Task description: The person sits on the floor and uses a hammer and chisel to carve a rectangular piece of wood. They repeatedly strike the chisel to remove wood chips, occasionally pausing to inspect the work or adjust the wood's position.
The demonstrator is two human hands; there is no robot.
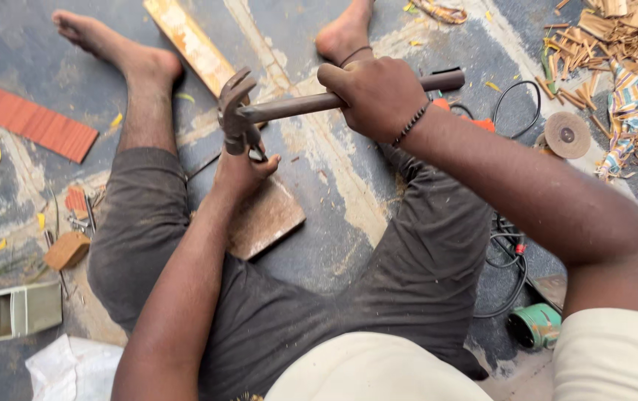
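The person sits on the floor with legs spread, and the right hand (373, 95) wraps all its fingers tightly around the handle of a claw hammer (311, 104), gripping it towards the right end. The hammer lies nearly level across the middle of the view, its metal head (234, 111) at the left end, just above the left hand (243, 169). The left hand rests on a flat brown wooden board (270, 217) that lies on the floor between the thighs; its fingers are bunched together under the hammer head, probably pinching something small and pale, though the head hides most of it.

A long pale wooden plank (189, 43) lies farther off between the bare feet. To the far left sits a red ribbed strip (29, 119), with a small wood block (67, 249) and an open metal box (22, 312) nearer on the left. On the right are a round grinding disc (567, 134), a heap of wood shavings (630, 52), a black cable (508, 260) and a green power tool (538, 325).
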